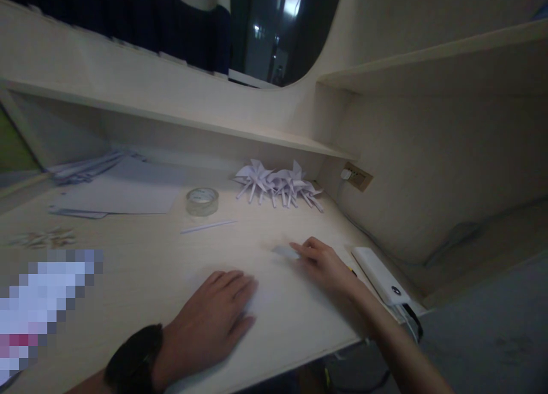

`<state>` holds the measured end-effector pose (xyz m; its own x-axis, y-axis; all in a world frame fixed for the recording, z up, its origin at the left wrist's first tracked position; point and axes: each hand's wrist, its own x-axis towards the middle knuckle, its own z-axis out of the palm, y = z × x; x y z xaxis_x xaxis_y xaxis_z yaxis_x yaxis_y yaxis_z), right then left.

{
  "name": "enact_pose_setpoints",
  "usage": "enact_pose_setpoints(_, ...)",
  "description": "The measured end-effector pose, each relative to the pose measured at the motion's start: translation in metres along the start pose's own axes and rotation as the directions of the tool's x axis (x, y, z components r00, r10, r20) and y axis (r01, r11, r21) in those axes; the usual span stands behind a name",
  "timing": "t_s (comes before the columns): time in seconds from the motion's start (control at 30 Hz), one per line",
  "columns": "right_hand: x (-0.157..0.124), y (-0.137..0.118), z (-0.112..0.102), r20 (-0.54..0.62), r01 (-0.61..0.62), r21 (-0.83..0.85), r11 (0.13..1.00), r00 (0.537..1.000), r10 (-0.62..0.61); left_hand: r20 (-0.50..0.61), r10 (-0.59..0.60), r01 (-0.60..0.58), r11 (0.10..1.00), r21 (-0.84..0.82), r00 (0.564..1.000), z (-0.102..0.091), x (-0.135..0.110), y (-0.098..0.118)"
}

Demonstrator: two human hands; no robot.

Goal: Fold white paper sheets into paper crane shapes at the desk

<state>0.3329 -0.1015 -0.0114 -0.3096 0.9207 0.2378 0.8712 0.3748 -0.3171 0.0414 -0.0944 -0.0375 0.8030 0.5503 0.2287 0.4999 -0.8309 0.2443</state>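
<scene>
pale scrap (286,251) is in right hand (323,265), print on tape roll (202,210) unreadable.

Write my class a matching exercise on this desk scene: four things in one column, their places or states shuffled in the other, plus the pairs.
Column 1
1. Left hand
2. Right hand
3. Clear tape roll
4. White paper pinwheels

Column 2
A. Just behind a thin white stick
B. Clustered near the back of the desk
C. Palm down, below the fingers of its partner
D. Holding a small, blurred pale piece

Pairs: 1-C, 2-D, 3-A, 4-B
</scene>
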Motion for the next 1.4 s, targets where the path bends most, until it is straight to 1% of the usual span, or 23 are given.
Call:
enact_pose_setpoints(0.07, 0.008, 0.003, 0.009, -0.017, -0.011, 0.041, 0.999, 1.000, 0.012, 0.015, -0.002, 0.002, 1.000, 0.021, 1.000, -0.001, 0.000, 0.001)
enact_pose_setpoints(0.13, 0.014, 0.005, 0.017, -0.037, -0.002, 0.045, 0.999, 0.999, 0.004, 0.029, -0.001, -0.001, 0.999, 0.049, 1.000, -0.002, 0.001, 0.002)
enact_pose_setpoints(0.23, 0.021, 0.009, 0.031, -0.075, -0.002, -0.004, 1.000, 0.997, 0.001, 0.024, -0.008, 0.007, 0.998, 0.067, 1.000, -0.001, 0.002, 0.003)
enact_pose_setpoints(0.33, 0.023, 0.015, 0.043, -0.128, -0.018, -0.063, 0.998, 0.992, 0.010, -0.022, -0.052, 0.053, 0.998, 0.041, 0.998, 0.001, 0.002, 0.003)
enact_pose_setpoints(0.43, 0.025, 0.020, 0.051, -0.174, -0.025, -0.113, 0.993, 0.985, 0.005, -0.043, -0.100, 0.099, 0.995, -0.018, 0.994, 0.002, 0.004, 0.002)
enact_pose_setpoints(0.53, 0.026, 0.023, 0.054, -0.197, -0.010, -0.167, 0.986, 0.980, -0.024, -0.047, -0.128, 0.123, 0.987, -0.106, 0.991, -0.001, 0.006, -0.001)
enact_pose_setpoints(0.6, 0.027, 0.025, 0.055, -0.198, 0.001, -0.183, 0.983, 0.980, -0.037, -0.037, -0.148, 0.138, 0.970, -0.199, 0.988, -0.001, 0.008, -0.007)
enact_pose_setpoints(0.7, 0.028, 0.029, 0.056, -0.193, -0.003, -0.183, 0.983, 0.981, -0.033, -0.018, -0.186, 0.167, 0.917, -0.363, 0.982, 0.004, 0.013, -0.022)
enact_pose_setpoints(0.8, 0.029, 0.033, 0.057, -0.186, -0.036, -0.191, 0.981, 0.983, 0.000, -0.005, -0.278, 0.240, 0.836, -0.493, 0.961, 0.009, 0.020, -0.039)
enact_pose_setpoints(0.87, 0.029, 0.035, 0.056, -0.178, -0.065, -0.204, 0.977, 0.984, 0.029, -0.017, -0.342, 0.267, 0.763, -0.588, 0.940, 0.007, 0.026, -0.048)
enact_pose_setpoints(0.9, 0.030, 0.037, 0.055, -0.175, -0.080, -0.215, 0.973, 0.984, 0.042, -0.032, -0.372, 0.263, 0.710, -0.653, 0.928, 0.002, 0.029, -0.050)
enact_pose_setpoints(0.93, 0.031, 0.038, 0.053, -0.169, -0.091, -0.228, 0.969, 0.984, 0.053, -0.043, -0.406, 0.248, 0.635, -0.731, 0.913, -0.004, 0.033, -0.052)
enact_pose_setpoints(1.0, 0.034, 0.041, 0.049, -0.164, -0.115, -0.258, 0.959, 0.984, 0.073, -0.037, -0.473, 0.198, 0.438, -0.877, 0.881, -0.020, 0.038, -0.053)
enact_pose_setpoints(1.03, 0.035, 0.043, 0.048, -0.165, -0.128, -0.272, 0.954, 0.983, 0.085, -0.020, -0.516, 0.191, 0.352, -0.916, 0.856, -0.029, 0.039, -0.053)
enact_pose_setpoints(1.1, 0.039, 0.047, 0.045, -0.170, -0.160, -0.286, 0.945, 0.979, 0.114, -0.009, -0.574, 0.156, 0.237, -0.959, 0.819, -0.044, 0.041, -0.053)
enact_pose_setpoints(1.13, 0.041, 0.050, 0.044, -0.176, -0.177, -0.287, 0.942, 0.976, 0.130, -0.007, -0.584, 0.132, 0.195, -0.972, 0.812, -0.049, 0.042, -0.054)
enact_pose_setpoints(1.23, 0.049, 0.053, 0.041, -0.195, -0.207, -0.287, 0.935, 0.969, 0.154, -0.004, -0.581, 0.061, 0.093, -0.994, 0.814, -0.054, 0.042, -0.060)
enact_pose_setpoints(1.3, 0.056, 0.045, 0.041, -0.224, -0.214, -0.260, 0.942, 0.962, 0.157, -0.008, -0.600, 0.038, 0.064, -0.997, 0.800, -0.051, 0.041, -0.065)
enact_pose_setpoints(1.33, 0.060, 0.038, 0.042, -0.239, -0.214, -0.211, 0.954, 0.957, 0.162, -0.017, -0.620, 0.030, 0.066, -0.997, 0.785, -0.049, 0.041, -0.067)
enact_pose_setpoints(1.37, 0.065, 0.027, 0.043, -0.250, -0.207, -0.095, 0.974, 0.952, 0.178, -0.030, -0.642, 0.022, 0.073, -0.997, 0.766, -0.046, 0.040, -0.069)
enact_pose_setpoints(1.4, 0.071, 0.015, 0.043, -0.243, -0.184, 0.084, 0.979, 0.949, 0.200, -0.042, -0.665, 0.016, 0.080, -0.997, 0.746, -0.044, 0.040, -0.071)
